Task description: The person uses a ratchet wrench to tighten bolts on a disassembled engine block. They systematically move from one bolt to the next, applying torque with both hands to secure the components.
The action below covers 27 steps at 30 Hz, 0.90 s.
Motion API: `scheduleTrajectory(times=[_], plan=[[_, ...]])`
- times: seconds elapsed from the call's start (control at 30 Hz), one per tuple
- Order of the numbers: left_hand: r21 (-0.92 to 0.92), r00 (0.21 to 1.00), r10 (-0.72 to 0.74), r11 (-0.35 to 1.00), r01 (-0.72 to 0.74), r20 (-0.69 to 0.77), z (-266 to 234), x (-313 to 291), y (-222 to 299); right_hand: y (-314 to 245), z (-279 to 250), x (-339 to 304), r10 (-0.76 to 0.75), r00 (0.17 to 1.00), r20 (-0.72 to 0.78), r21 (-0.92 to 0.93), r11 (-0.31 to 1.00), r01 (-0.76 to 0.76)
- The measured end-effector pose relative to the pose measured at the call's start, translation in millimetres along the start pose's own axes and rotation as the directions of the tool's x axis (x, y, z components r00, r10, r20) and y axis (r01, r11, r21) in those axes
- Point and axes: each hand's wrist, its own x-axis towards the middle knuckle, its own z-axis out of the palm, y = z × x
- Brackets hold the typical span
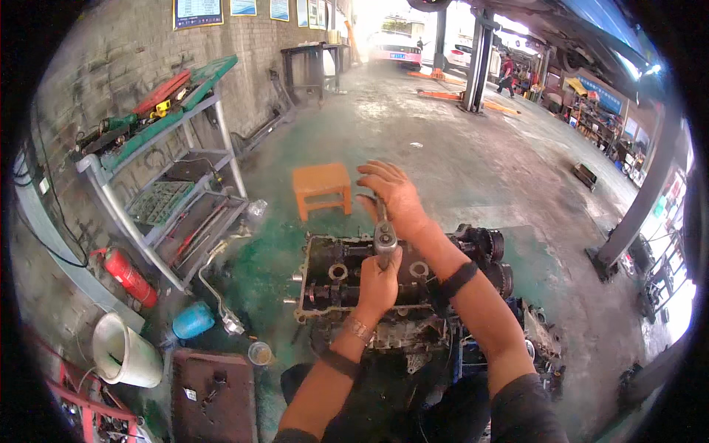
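Near the centre of the frame, the left hand [378, 284] is wrapped round the ratchet [385, 238] just below its rounded head. Directly above, the right hand [399, 201] has its fingers spread and slightly curled at the handle's upper end (whether its palm presses on the metal, I cannot tell). The ratchet is over the engine [329, 295], lower middle; the stool [321, 177] stands above left of it, the tray [196, 424] lower left.

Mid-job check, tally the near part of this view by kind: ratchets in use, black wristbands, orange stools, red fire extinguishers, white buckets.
Ratchet: 1
Black wristbands: 2
Orange stool: 1
Red fire extinguisher: 1
White bucket: 1
Total: 6
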Motion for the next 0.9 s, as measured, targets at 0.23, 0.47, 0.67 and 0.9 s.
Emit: scheduleTrajectory(times=[0.23, 0.47, 0.67, 0.9], plan=[[-0.153, 0.997, -0.076, 0.985, 0.076, 0.01, -2, -5, -10, -19, 19, 10, -0.048, 0.999, 0.012, 0.168, 0.985, 0.046], [-0.111, 0.993, -0.109, 0.988, 0.103, -0.049, -1, -4, -22, -21, -4, -2, 0.073, 0.997, 0.019, -0.099, 0.993, -0.071], [-0.134, 0.993, -0.101, 0.987, 0.093, -0.058, 0, -5, -20, -29, -43, -21, 0.184, 0.983, -0.002, -0.339, 0.925, -0.174], [-0.145, 0.988, -0.062, 0.989, 0.042, -0.139, 11, -4, -19, -91, -141, -68, 0.265, 0.964, 0.031, -0.448, 0.865, -0.224]])
